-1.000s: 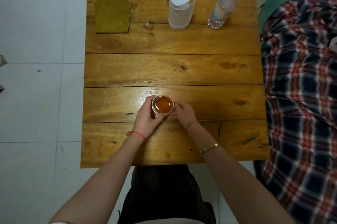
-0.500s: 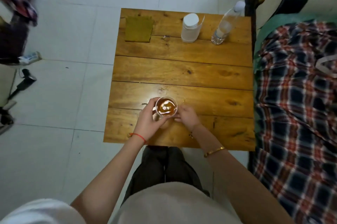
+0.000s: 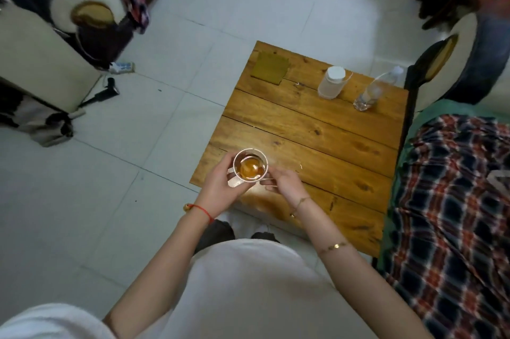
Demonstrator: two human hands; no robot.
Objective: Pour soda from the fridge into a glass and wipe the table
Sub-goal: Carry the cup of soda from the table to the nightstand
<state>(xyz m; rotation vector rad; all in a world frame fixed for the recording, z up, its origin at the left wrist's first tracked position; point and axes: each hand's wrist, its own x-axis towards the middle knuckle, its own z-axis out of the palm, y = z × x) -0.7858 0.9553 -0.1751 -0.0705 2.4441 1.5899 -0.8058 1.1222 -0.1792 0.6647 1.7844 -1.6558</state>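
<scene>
Nothing readable is showing anywhere. The bottle (image 3: pixel 369 93) and the white-capped jar (image 3: pixel 330 84) on the table (image 3: pixel 317 129) are carrying no legible label, and the small pack on the floor (image 3: pixel 122 67) is showing print too blurred to read.

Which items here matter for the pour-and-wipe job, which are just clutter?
Job:
glass of amber drink, gripped by left hand, right hand at its handle
cloth, far corner
table

Lying about:
jar, white lid
water bottle
plaid blanket
hair dryer on floor
</scene>
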